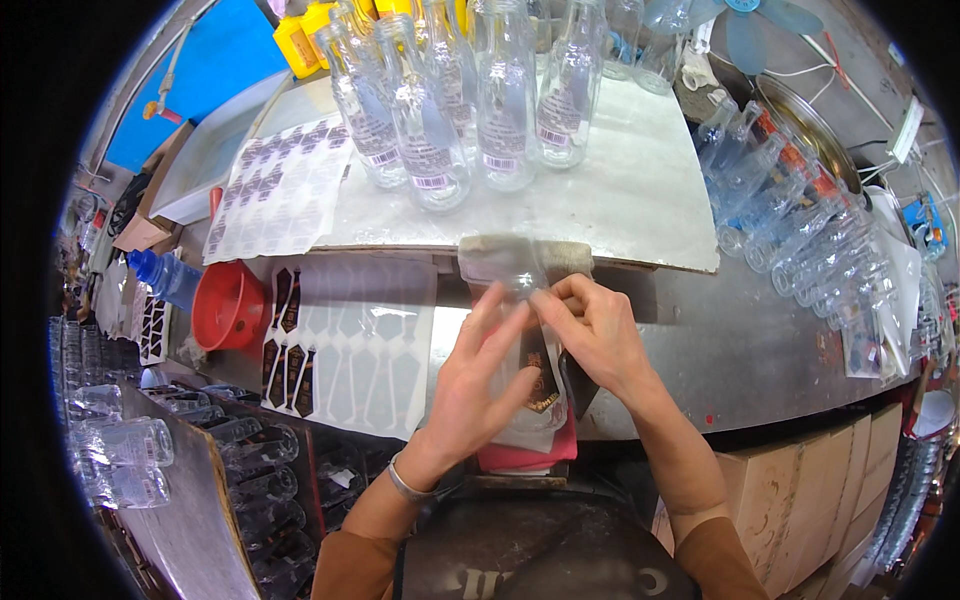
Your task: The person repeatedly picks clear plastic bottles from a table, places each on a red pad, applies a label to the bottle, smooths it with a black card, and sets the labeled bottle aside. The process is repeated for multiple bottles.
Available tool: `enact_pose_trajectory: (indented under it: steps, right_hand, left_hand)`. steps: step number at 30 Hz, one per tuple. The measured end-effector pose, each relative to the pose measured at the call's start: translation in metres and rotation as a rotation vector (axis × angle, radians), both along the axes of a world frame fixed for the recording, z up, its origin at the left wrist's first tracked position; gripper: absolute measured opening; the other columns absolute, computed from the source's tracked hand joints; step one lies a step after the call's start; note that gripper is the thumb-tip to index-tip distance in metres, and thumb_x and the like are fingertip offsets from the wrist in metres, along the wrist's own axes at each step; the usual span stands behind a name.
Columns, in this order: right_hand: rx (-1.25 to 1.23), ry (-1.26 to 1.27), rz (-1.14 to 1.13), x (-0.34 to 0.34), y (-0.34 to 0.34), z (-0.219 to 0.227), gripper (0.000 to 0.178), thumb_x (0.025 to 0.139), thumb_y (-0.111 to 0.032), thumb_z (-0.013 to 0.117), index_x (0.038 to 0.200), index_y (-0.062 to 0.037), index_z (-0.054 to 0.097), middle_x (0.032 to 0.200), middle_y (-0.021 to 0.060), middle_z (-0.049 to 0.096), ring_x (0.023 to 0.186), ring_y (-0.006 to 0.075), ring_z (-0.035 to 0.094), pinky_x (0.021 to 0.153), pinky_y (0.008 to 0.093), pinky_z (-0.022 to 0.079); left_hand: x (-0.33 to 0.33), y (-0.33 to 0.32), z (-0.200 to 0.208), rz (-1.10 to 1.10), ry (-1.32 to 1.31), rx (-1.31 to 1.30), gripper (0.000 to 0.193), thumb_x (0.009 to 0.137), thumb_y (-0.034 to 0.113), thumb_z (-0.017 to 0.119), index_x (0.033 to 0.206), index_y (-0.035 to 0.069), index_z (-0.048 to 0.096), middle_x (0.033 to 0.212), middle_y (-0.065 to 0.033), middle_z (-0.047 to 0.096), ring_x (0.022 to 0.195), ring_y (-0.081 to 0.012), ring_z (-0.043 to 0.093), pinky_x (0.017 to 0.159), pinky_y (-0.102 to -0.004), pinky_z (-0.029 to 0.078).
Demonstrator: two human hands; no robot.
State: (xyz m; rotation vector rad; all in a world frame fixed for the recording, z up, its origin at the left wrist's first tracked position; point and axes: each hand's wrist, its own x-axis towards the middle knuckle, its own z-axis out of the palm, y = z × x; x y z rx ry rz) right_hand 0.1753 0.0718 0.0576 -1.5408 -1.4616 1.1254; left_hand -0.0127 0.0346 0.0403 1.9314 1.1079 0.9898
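Bottle (522,413), 1, clear glass – between the hands nr. front edge of bench (690,365); flat or tilted, can't tell. Label (543,378), blk w/ gold print, 1 – at bottle's near part.
L. hand (478,378): fingers spread wide against bottle.
R. hand (600,325): thumb & forefinger close together at bottle; whether pinching anything, can't tell.
Pink cloth (528,456), below bottle.
Label sheet (375,350), part-used, L. of hands; red bowl (215,310) beside it.
Standing bottles (430,150), sev., on raised white board (640,190), beyond hands.
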Motion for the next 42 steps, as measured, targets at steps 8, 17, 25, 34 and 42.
enact_pose_trajectory:
  steps: [8, 17, 25, 34, 42]
  right_hand:
    - [-0.046, 0.154, 0.075, 0.011, -0.011, -0.012, 0.041, 0.098, -0.029, 0.065, 0.118, 0.0066, 0.062, 0.101, 0.0130, 0.072, 0.066, 0.0099, 0.063, 0.058, 0.0246, 0.051]
    - [-0.006, 0.153, 0.146, 0.018, -0.091, -0.023, 0.062, 0.094, -0.021, 0.069, 0.145, 0.0049, 0.045, 0.130, 0.0186, 0.063, 0.065, 0.0106, 0.065, 0.062, 0.0259, 0.051]
    - [-0.103, 0.166, 0.099, 0.009, -0.079, -0.019, 0.051, 0.098, -0.023, 0.067, 0.139, 0.0033, 0.053, 0.115, 0.0168, 0.068, 0.061, 0.0086, 0.064, 0.057, 0.0249, 0.051]
    - [-0.070, 0.149, 0.112, 0.009, -0.078, -0.025, 0.051, 0.097, -0.023, 0.069, 0.137, 0.0051, 0.054, 0.114, 0.0159, 0.068, 0.065, 0.0079, 0.065, 0.056, 0.0244, 0.051]
    - [-0.040, 0.175, 0.073, 0.009, -0.077, -0.027, 0.053, 0.092, -0.025, 0.073, 0.130, 0.0078, 0.056, 0.105, 0.0164, 0.073, 0.062, 0.0106, 0.058, 0.064, 0.0289, 0.051]
  left_hand:
    - [-0.001, -0.007, 0.000, 0.008, -0.163, -0.167, 0.080, 0.085, 0.009, 0.076, 0.155, 0.006, 0.038, 0.163, -0.0238, 0.027, 0.143, -0.0363, 0.042, 0.109, -0.0441, 0.045]
    - [-0.013, -0.041, -0.022, -0.045, -0.524, -0.583, 0.079, 0.093, 0.002, 0.066, 0.158, -0.003, 0.023, 0.159, -0.0196, 0.035, 0.146, -0.0297, 0.038, 0.116, -0.0414, 0.037]
    - [-0.003, -0.035, -0.016, 0.007, -0.546, -0.547, 0.062, 0.098, 0.000, 0.059, 0.154, -0.003, 0.035, 0.147, -0.0163, 0.050, 0.133, -0.0219, 0.052, 0.105, -0.0344, 0.047]
    - [-0.004, -0.035, -0.019, -0.006, -0.591, -0.556, 0.061, 0.099, -0.001, 0.059, 0.154, -0.003, 0.035, 0.145, -0.0154, 0.052, 0.129, -0.0205, 0.054, 0.104, -0.0343, 0.048]
    - [-0.002, -0.034, -0.020, 0.001, -0.591, -0.555, 0.061, 0.097, -0.004, 0.058, 0.154, -0.002, 0.036, 0.144, -0.0158, 0.053, 0.126, -0.0199, 0.057, 0.102, -0.0327, 0.050]
